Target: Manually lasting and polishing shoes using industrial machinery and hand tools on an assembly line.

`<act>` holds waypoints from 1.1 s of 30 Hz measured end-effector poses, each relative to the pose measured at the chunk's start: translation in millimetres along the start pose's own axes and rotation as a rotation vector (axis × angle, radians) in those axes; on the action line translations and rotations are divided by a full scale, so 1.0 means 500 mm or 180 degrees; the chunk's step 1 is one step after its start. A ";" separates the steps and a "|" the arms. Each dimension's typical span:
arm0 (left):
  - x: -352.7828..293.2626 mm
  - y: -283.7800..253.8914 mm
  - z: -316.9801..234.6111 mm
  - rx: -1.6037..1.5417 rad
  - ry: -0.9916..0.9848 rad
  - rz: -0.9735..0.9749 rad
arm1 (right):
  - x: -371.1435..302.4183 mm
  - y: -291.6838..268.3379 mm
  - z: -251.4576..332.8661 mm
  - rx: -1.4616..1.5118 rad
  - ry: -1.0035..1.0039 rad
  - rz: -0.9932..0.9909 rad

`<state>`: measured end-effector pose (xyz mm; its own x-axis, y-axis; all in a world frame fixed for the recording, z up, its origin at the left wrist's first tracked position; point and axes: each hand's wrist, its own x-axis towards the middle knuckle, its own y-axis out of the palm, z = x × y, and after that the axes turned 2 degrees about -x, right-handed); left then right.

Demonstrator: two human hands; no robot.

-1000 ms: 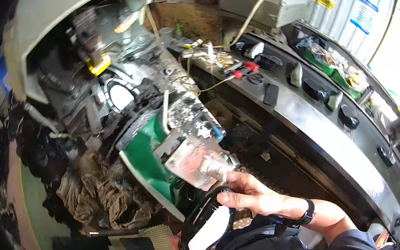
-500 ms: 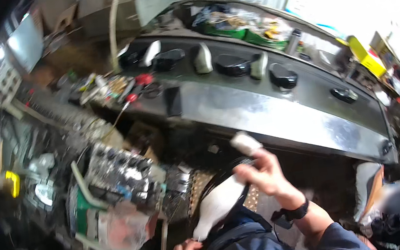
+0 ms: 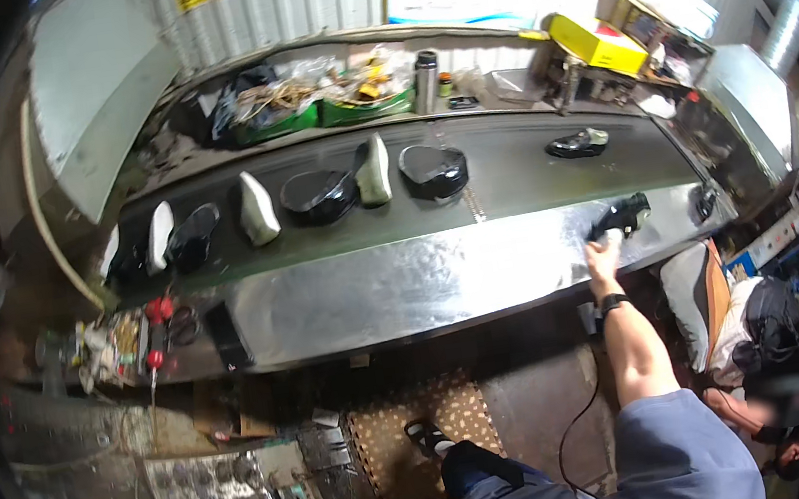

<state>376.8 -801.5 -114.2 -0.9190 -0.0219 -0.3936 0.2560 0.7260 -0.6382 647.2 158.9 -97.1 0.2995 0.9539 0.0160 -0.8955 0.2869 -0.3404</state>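
Observation:
My right arm reaches out to the right end of a long bench, over its metal front strip (image 3: 404,284). My right hand (image 3: 605,258) is closed around the near end of a black shoe-like piece (image 3: 625,213), whose exact kind I cannot make out. Behind it on the dark belt (image 3: 509,164) lies a similar dark piece (image 3: 577,143). Farther left along the belt, a white shoe-shaped piece (image 3: 373,170) stands beside a glossy black rounded piece (image 3: 435,172), with several more white and black ones beyond. My left hand is out of view.
A black phone-like slab (image 3: 228,335) and a tool clutter with red knobs (image 3: 159,310) lie at the bench's left end. Green trays (image 3: 366,107), a steel flask (image 3: 426,81) and a yellow box (image 3: 597,44) line the back. Another person (image 3: 773,326) sits at the lower right.
The view has swung right. My right hand, earlier near my lap with a small white item, now reaches the bench and grips the black piece. My left hand and the white shoe-shaped piece on my lap left view.

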 end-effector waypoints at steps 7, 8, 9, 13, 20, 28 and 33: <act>0.182 0.091 -0.054 -0.0537 0.0728 0.0773 | -0.204 0.148 -0.010 -0.0112 0.0243 0.1872; 0.158 0.026 -0.026 -0.0555 0.0694 0.0563 | -0.391 0.195 0.096 -0.1020 -0.0793 0.2031; 0.165 0.015 -0.020 -0.0662 0.0761 0.0585 | -0.479 0.175 0.185 -0.0571 -0.0708 0.2612; 0.258 0.086 -0.067 -0.1115 0.1184 0.1172 | -0.628 0.057 0.146 -0.0872 -0.1562 0.3546; 0.201 0.116 -0.219 -0.1835 0.1547 0.1675 | -0.742 -0.115 0.086 -0.1193 -0.1278 0.3787; -0.066 -0.126 -0.389 -0.2817 0.1810 0.0365 | -0.895 -0.145 0.228 -0.0463 -0.1269 0.4170; -0.318 -0.321 -0.385 -0.3305 0.1859 -0.1598 | -1.088 -0.123 0.411 0.0299 -0.1309 0.5275</act>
<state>424.0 -782.4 178.1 -0.9078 -0.3355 0.2519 -0.2627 0.9227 0.2823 471.6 -359.4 108.4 -0.9848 0.1681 -0.0429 -0.1572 -0.9693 -0.1891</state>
